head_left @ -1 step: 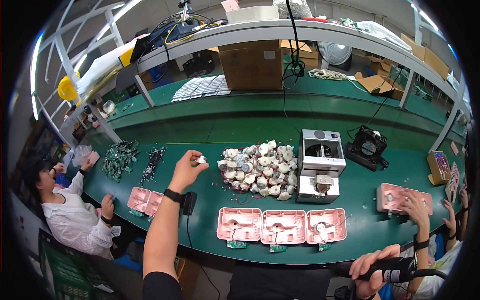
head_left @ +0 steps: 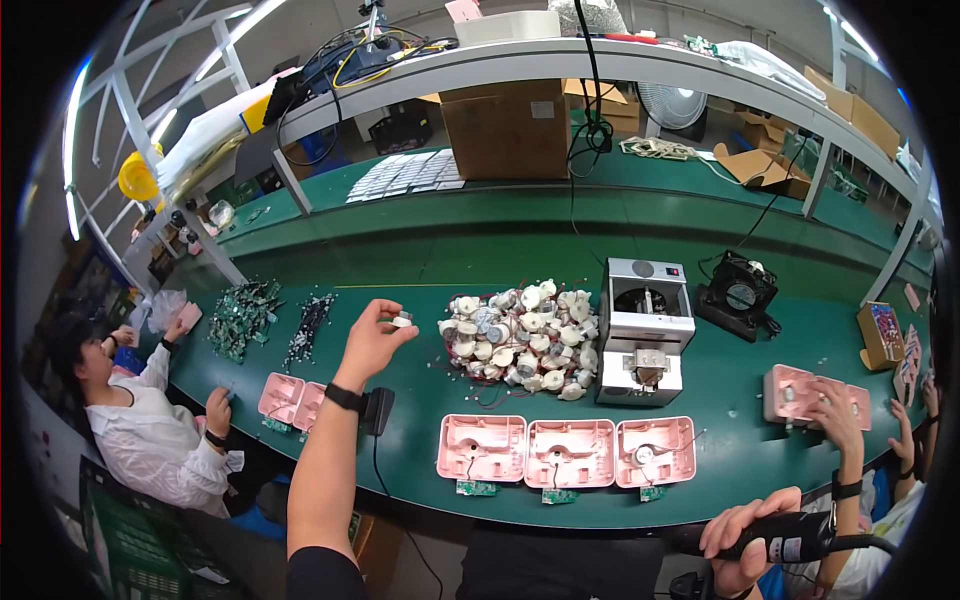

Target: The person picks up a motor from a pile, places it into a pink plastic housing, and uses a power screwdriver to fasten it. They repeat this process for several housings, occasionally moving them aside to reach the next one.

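Green bench (head_left: 560,250); pink housings (head_left: 565,452) at 6 o'clock; white/silver motors (head_left: 520,335); black tool (head_left: 790,538) at 5.

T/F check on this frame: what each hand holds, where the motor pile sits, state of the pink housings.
1. The left hand pinches a small round motor in its fingers. True.
2. The right hand is empty. False: it grips a black electric screwdriver near the lower edge.
3. The pile of motors lies left of the grey machine. True.
4. Five pink housings sit in the front row. False: three, side by side.
5. The rightmost pink housing has a round part in it. True.
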`<state>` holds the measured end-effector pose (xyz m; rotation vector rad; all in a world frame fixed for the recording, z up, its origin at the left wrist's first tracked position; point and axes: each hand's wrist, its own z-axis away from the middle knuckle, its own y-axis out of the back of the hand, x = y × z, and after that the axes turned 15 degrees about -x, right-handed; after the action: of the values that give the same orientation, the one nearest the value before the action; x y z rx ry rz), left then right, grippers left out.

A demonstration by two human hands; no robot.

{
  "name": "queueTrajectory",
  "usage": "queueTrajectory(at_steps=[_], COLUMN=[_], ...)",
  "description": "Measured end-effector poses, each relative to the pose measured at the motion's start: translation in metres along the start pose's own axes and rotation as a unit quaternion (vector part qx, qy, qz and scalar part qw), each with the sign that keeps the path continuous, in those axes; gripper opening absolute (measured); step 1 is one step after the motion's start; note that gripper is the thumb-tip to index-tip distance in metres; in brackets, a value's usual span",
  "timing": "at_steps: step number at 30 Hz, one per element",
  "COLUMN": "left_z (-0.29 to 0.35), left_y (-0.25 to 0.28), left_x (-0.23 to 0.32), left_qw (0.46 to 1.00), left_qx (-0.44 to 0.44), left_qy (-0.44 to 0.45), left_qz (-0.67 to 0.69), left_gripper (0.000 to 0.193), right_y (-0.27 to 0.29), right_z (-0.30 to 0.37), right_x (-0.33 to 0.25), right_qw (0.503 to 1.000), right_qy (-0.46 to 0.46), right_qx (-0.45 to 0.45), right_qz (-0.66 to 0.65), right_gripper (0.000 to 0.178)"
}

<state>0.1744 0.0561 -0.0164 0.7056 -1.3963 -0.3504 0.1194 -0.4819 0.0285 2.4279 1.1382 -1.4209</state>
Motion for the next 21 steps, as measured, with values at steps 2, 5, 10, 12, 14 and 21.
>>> queueTrajectory(at_steps=[2, 5, 10, 12, 14, 21], left_z=[0.023, 0.063, 0.107, 0.113, 0.117, 0.139], left_y=[-0.002, -0.02, -0.06, -0.079, -0.1, -0.143], left_x=[0.024, 0.078, 0.148, 0.158, 0.167, 0.193], left_qw=[0.995, 0.964, 0.912, 0.897, 0.9, 0.902], left_qx=[0.019, -0.03, -0.162, -0.197, -0.184, -0.171], left_qy=[-0.045, -0.125, -0.122, -0.122, -0.145, -0.15], left_qz=[0.086, 0.233, 0.357, 0.377, 0.368, 0.367], left_gripper=[0.049, 0.046, 0.039, 0.038, 0.037, 0.029], right_y=[0.002, -0.004, -0.014, -0.022, -0.026, -0.037], right_z=[0.004, -0.009, -0.031, -0.043, -0.058, -0.07], right_x=[0.012, 0.019, 0.023, 0.024, 0.025, 0.025], right_qw=[0.998, 0.998, 0.99, 0.978, 0.969, 0.93], right_qy=[0.003, -0.046, -0.134, -0.185, -0.224, -0.299], right_qx=[0.066, 0.037, -0.007, -0.056, -0.093, -0.204], right_qz=[0.01, -0.029, -0.05, -0.072, -0.038, 0.071], right_gripper=[0.052, 0.051, 0.046, 0.043, 0.044, 0.057])
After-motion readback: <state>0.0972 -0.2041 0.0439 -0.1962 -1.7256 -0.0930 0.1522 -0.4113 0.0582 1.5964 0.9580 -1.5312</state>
